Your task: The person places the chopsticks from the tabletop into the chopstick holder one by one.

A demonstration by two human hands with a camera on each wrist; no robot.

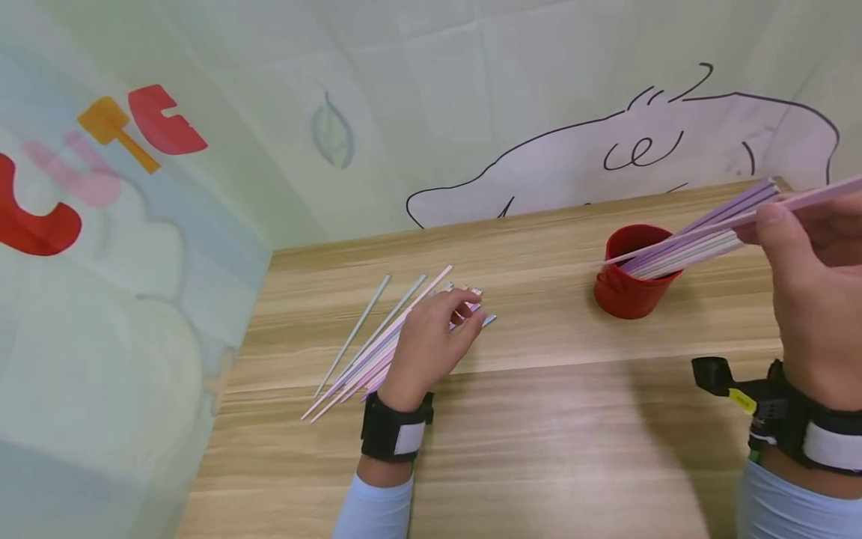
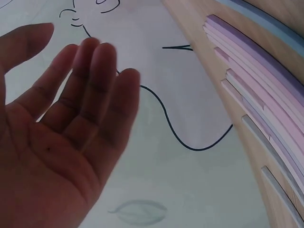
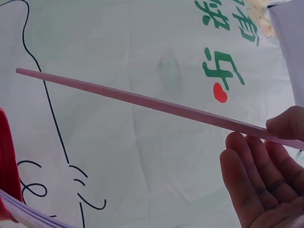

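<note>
My right hand pinches a pink chopstick between thumb and fingers, and its thin tip reaches over a small red bucket. Purple and pale chopsticks lean out of that bucket towards the right; the hand hides part of them in the head view. On the left, my left hand hovers at a loose pile of pastel chopsticks, its fingers loosely bent. Nothing lies in its palm in the left wrist view, where the chopsticks are off to the side.
Everything stands on a wood-grain table. A printed cloth backdrop with drawings and letters rises behind it and at the left. Two pale green chopsticks lie slightly apart at the pile's left side.
</note>
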